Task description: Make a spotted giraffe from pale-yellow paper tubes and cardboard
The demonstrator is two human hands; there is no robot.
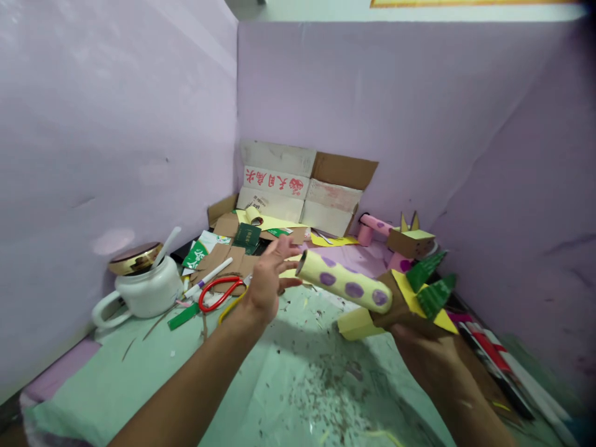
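In my right hand [423, 351] is a cardboard craft figure, held slightly above the table on the right. Its long pale yellow tube [347, 282] carries purple spots and points left, with an open end. A brown cardboard box part with yellow paper and two green pointed paper pieces [431, 279] forms its right end. A second, plain yellow piece [361, 324] juts out below the tube. Just left of the tube's open end, my left hand [270, 279] has its fingers apart and holds nothing. Most of my right fingers are hidden behind the figure.
Red-handled scissors [218, 295], a white marker [209, 277] and cardboard scraps lie on the left. A white mug [149, 292] with a gold-rimmed lid stands beyond them. Behind are an unfolded carton [298, 186] and another pink tube figure [377, 225]. Markers [493, 351] line the right.
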